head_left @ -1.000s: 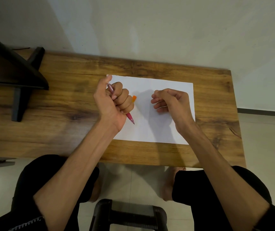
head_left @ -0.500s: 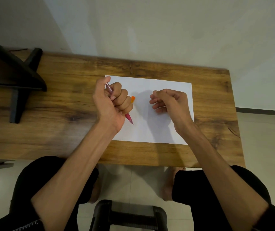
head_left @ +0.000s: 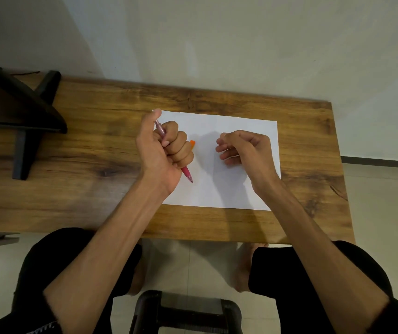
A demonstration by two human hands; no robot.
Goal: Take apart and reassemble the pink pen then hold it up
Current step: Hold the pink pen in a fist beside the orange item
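Wooden desk [head_left: 217, 225] – plain wall [head_left: 241, 44], tiled floor [head_left: 381, 213].

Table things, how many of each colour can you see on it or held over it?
Pink: 1, the pink pen in the left hand
Orange: 1, a small orange piece
White: 1, the paper sheet
Black: 1, a black stand
Total: 4

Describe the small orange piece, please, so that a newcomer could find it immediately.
Find the wooden table and the white paper sheet lying on it. The orange piece peeks out just right of the left hand, which grips the pink pen; it is the sheet's only orange thing.
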